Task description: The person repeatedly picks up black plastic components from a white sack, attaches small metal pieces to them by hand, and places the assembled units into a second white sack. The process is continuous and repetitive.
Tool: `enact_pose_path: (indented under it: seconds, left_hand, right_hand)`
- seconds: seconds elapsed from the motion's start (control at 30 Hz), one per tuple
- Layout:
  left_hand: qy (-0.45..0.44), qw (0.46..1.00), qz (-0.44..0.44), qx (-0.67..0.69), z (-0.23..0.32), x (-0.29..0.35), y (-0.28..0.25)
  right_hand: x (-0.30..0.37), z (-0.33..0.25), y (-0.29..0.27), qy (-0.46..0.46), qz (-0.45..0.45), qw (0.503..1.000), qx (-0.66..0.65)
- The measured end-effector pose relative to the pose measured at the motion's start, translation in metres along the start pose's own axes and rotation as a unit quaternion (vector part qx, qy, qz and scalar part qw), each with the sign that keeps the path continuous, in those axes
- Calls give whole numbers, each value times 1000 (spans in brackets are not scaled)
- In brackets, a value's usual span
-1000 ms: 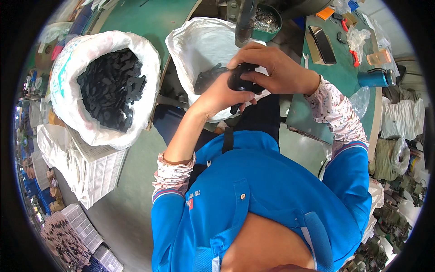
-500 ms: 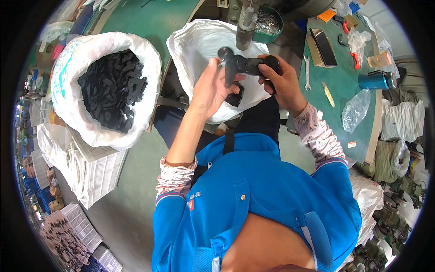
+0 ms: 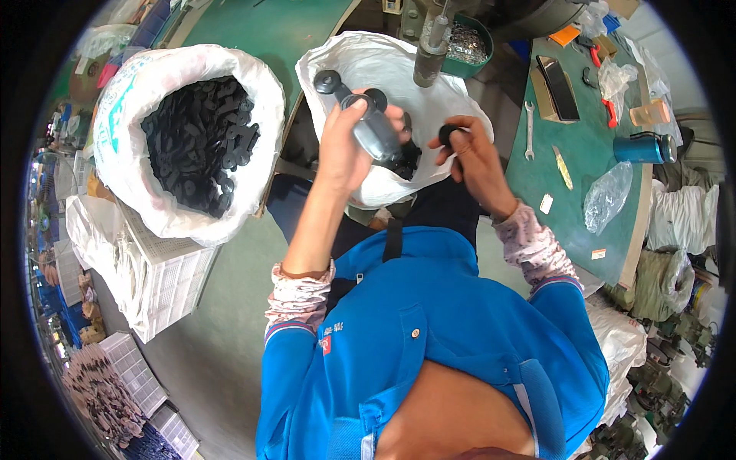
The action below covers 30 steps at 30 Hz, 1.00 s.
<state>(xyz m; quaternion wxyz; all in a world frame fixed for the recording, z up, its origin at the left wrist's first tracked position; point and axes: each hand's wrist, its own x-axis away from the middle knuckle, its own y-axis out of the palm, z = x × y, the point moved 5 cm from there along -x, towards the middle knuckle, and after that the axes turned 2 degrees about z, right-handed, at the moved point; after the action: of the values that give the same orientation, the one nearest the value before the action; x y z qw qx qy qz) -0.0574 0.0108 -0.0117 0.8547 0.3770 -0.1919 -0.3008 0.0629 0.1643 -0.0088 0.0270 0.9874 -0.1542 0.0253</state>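
My left hand [image 3: 343, 153] is closed round black plastic parts [image 3: 376, 133] with round ends, partly blurred by motion. One round end sticks out up and left past the thumb. Apart from it, to the right, my right hand [image 3: 479, 165] pinches a small round black piece [image 3: 448, 136] between thumb and fingers. Both hands are over an open white sack [image 3: 326, 57] in front of my lap. More black parts [image 3: 406, 162] lie inside that sack. A grey metal machine post [image 3: 431, 61] stands at the sack's far edge.
At left, a white sack [image 3: 268, 100] is full of flat black pieces [image 3: 195, 146], by a white crate [image 3: 180, 280]. A green tub [image 3: 469, 47] holds small metal bits. On the right green table lie a wrench [image 3: 529, 130], a cutter knife [image 3: 563, 169], a phone [image 3: 558, 88] and a blue flask [image 3: 642, 149].
My hands have moved apart. The left has shifted slightly left with the black parts and turned them; the right has drawn away with a small round piece. The view has shifted a little.
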Motion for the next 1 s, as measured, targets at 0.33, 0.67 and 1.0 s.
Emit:
enact_pose_path:
  seconds: [0.33,0.67,1.0]
  left_hand:
    - [-283,863,-262,326,-28,46,69]
    - [-137,987,-62,60,-15,38,46]
    - [-31,998,42,-25,-19,18,28]
  right_hand:
    - [-39,-73,15,-84,-248,961,-92]
    - [-70,-93,-21,-111,0,994,-18]
    - [-116,-165,-16,-50,26,992,114]
